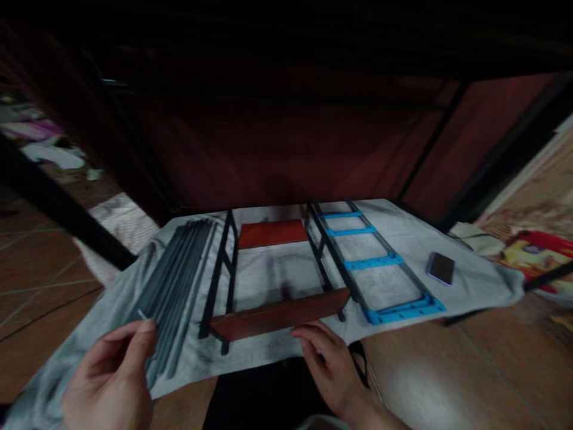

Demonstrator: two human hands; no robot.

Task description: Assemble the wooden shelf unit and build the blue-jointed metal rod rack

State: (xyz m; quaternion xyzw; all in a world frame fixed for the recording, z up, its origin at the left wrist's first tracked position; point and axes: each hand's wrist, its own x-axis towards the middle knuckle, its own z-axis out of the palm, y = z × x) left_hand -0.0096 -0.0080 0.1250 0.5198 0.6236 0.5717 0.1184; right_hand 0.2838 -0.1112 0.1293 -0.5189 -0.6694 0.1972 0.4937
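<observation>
My left hand (114,373) is closed in a pinch at the lower left, over the grey tubes. A small thin light-coloured piece (142,314) sticks up from between thumb and forefinger; its kind is too small to tell. Before me lies a dark frame (217,286) with a reddish-brown board (282,313) across its near end and an orange-brown board (272,233) at its far end. My right hand (326,361) holds nothing visible, its fingers extended at the near board's lower edge. Whether the fingertips touch the board I cannot tell.
Several grey tubes (179,292) lie in a bundle left of the frame. On the right are a dark rack with blue crosspieces (373,263) and a phone (441,268). A grey cloth (416,239) lies under everything. Dark table legs (67,209) flank the space.
</observation>
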